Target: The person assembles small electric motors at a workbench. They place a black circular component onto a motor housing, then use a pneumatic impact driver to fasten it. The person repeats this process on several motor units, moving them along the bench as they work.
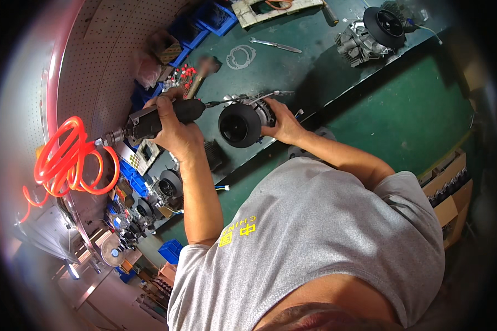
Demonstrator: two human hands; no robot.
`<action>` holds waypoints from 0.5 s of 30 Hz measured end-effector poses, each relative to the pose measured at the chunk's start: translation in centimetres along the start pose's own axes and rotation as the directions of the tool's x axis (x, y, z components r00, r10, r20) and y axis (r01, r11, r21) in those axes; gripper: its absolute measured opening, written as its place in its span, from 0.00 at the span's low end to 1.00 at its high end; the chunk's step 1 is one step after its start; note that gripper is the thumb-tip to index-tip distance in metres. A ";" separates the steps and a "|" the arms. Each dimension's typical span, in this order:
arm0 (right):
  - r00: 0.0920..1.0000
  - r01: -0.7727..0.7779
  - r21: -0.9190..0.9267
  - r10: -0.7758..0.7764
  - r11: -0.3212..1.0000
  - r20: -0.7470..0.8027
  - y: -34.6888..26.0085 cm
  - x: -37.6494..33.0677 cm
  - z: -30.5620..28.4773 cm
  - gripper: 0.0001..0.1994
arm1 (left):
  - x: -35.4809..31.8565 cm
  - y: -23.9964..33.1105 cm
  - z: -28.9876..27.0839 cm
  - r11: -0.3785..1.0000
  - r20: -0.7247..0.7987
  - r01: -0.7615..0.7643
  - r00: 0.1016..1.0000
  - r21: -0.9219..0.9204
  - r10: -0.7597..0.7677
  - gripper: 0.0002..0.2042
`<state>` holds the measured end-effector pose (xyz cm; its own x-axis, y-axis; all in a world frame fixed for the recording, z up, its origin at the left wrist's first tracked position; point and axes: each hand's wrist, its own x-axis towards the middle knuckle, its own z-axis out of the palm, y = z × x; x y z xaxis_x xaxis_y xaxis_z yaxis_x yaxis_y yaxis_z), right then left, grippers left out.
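Note:
My left hand (pixel 174 129) is wrapped around a black air screwdriver (pixel 189 112) held sideways. Its long thin bit points right to the top side of a metal motor unit (pixel 266 115); whether the tip touches a screw is too small to tell. This unit lies on the green workbench (pixel 270 69) with its black round fan cover (pixel 249 126) toward me. My right hand (pixel 284 122) grips the unit's right side, the thumb near the cover and some fingers hidden behind it. A coiled orange air hose (pixel 72 160) hangs by the screwdriver's back end.
Farther back lie a wrench (pixel 276 45) and a flat gasket (pixel 241 57). Blue bins (pixel 214 19) line the pegboard (pixel 116 44). Another motor unit (pixel 364 41) stands at the far right, and several more (pixel 165 187) at the left. Cartons (pixel 453 193) sit to my right.

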<state>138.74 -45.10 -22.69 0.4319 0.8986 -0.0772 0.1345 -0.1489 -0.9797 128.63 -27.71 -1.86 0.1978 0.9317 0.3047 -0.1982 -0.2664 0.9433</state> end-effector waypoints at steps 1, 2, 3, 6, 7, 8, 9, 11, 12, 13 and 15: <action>1.000 0.004 -0.001 -0.004 1.000 -0.003 0.0 0.0 0.0 0.52 | 0.1 -0.1 -0.2 1.000 0.005 -0.003 1.000 0.005 0.003 0.13; 1.000 0.007 -0.003 -0.007 1.000 -0.006 -0.1 0.0 0.0 0.52 | 0.2 -0.2 -0.3 1.000 0.010 -0.005 1.000 0.010 0.005 0.13; 1.000 0.010 -0.005 -0.010 1.000 -0.011 0.0 0.0 0.1 0.51 | 0.1 -0.4 -0.5 1.000 0.003 -0.007 1.000 0.015 0.007 0.13; 0.999 0.024 -0.008 -0.024 1.000 -0.023 0.1 0.0 0.2 0.51 | 0.0 -0.8 -0.6 1.000 -0.018 -0.017 1.000 0.017 0.017 0.13; 0.999 0.030 -0.004 -0.030 1.000 -0.026 0.0 0.0 0.1 0.51 | 0.0 -0.8 -0.5 1.000 -0.024 -0.021 0.999 0.010 0.021 0.13; 0.999 0.036 0.001 -0.036 0.999 -0.029 -0.1 0.0 0.1 0.50 | -0.1 -0.8 -0.5 1.000 -0.029 -0.026 0.999 0.003 0.026 0.13; 0.999 0.039 0.001 -0.039 0.999 -0.023 0.0 0.0 0.1 0.50 | 0.0 -0.8 -0.5 1.000 -0.025 -0.021 0.999 0.007 0.021 0.13; 0.999 0.046 0.001 -0.046 0.999 -0.009 0.0 0.1 0.0 0.50 | 0.1 -1.0 -0.8 1.000 -0.020 -0.011 1.000 0.013 0.011 0.13; 0.999 0.043 0.003 -0.043 0.999 -0.009 0.0 0.1 0.0 0.50 | 0.1 -1.1 -1.0 1.000 -0.001 -0.020 1.000 0.023 0.020 0.13; 0.999 0.040 0.007 -0.040 0.999 -0.012 -0.1 0.0 0.0 0.50 | 0.1 -1.3 -1.1 0.999 0.021 -0.028 0.999 0.033 0.028 0.13; 1.000 0.027 -0.003 -0.027 1.000 -0.015 0.0 0.1 0.0 0.51 | 0.0 -1.5 -1.0 0.998 0.068 -0.056 0.996 0.041 0.053 0.13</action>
<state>138.75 -45.02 -22.65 0.4413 0.8961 -0.0475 0.1489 -0.1253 -0.9809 127.97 -27.02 -3.43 0.2522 0.8971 0.3627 -0.1690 -0.3282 0.9294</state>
